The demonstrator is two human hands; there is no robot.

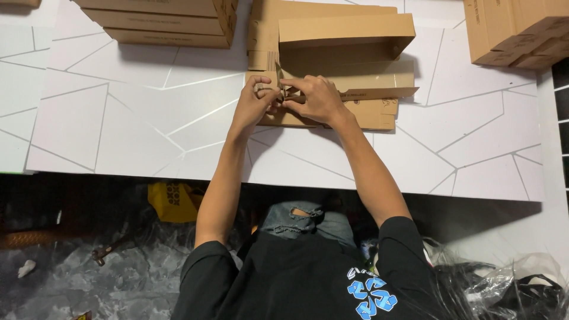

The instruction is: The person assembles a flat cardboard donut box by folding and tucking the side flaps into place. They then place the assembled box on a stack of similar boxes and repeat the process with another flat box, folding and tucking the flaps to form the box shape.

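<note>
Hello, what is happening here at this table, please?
A person leans over a white table and folds a brown cardboard box. The left hand and the right hand both pinch a flap at the box's front left edge. The box is only partly formed. More cardboard boxes are stacked behind.

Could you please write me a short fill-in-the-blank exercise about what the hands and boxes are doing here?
1. Both hands, the left hand and right hand, touch a half-folded ____ box.
2. The box lies on a ____ table with thin line patterns.
3. A stack of flat boxes sits at the table's far ____ side.

Missing words: cardboard; white; left
</note>
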